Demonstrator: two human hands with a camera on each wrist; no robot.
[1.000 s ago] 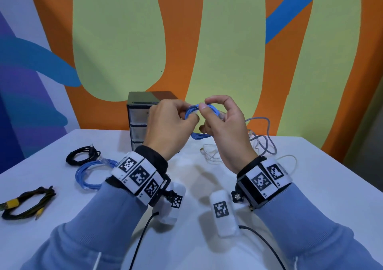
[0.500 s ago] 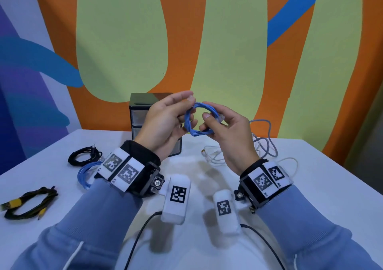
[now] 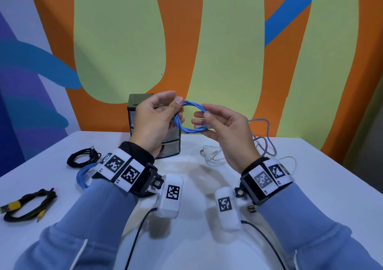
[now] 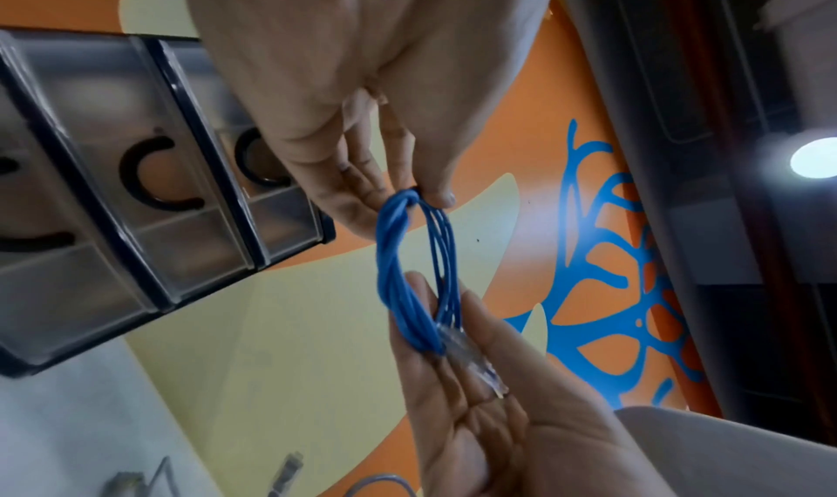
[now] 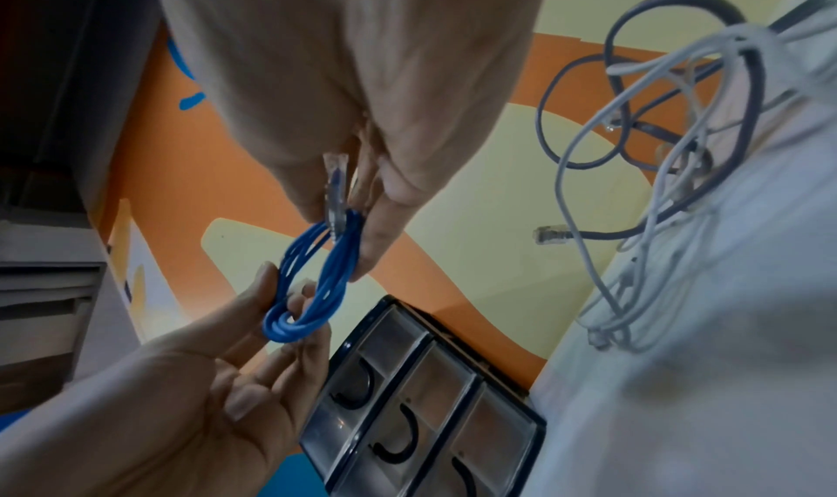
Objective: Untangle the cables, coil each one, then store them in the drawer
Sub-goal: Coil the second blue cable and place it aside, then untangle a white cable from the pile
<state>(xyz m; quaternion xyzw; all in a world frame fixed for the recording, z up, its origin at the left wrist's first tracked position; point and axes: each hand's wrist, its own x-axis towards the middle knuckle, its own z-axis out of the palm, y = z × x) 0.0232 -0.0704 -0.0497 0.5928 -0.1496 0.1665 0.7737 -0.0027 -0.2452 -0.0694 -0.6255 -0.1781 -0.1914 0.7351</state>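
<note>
In the head view, at the centre of the frame, both hands hold a blue coil (image 3: 189, 117) in the air above the white bench (image 3: 310, 187). The left hand (image 3: 154, 122) pinches the coil's left side between thumb and fingers; the right hand (image 3: 226, 131) pinches its right side, with the clear plug against its fingers. Behind the hands a drawer unit (image 3: 145, 128) stands at the bench's far edge, its drawers closed. Right of centre a grey cable (image 3: 267, 143) and a white cable (image 3: 215, 155) lie tangled together. At left lie a black coil (image 3: 83, 157), a second blue coil (image 3: 83, 176) partly hidden by the left wrist, and, at the lower left, a black cable with a yellow band (image 3: 27, 205). In the left wrist view, the left hand (image 4: 344, 86) at the top grips one end of the coil (image 4: 407, 268) with curled fingers, and the right hand (image 4: 480, 397) at the bottom cradles the other end and the plug (image 4: 471, 361); the drawers (image 4: 136, 182) fill the left. In the right wrist view, the right hand (image 5: 362, 75) at the top pinches the coil (image 5: 312, 283) beside its plug (image 5: 336, 189), the left hand (image 5: 217, 368) at the lower left holds the far end, the drawers (image 5: 421, 415) sit at the bottom centre, and the tangle (image 5: 657, 154) lies at the upper right.
</note>
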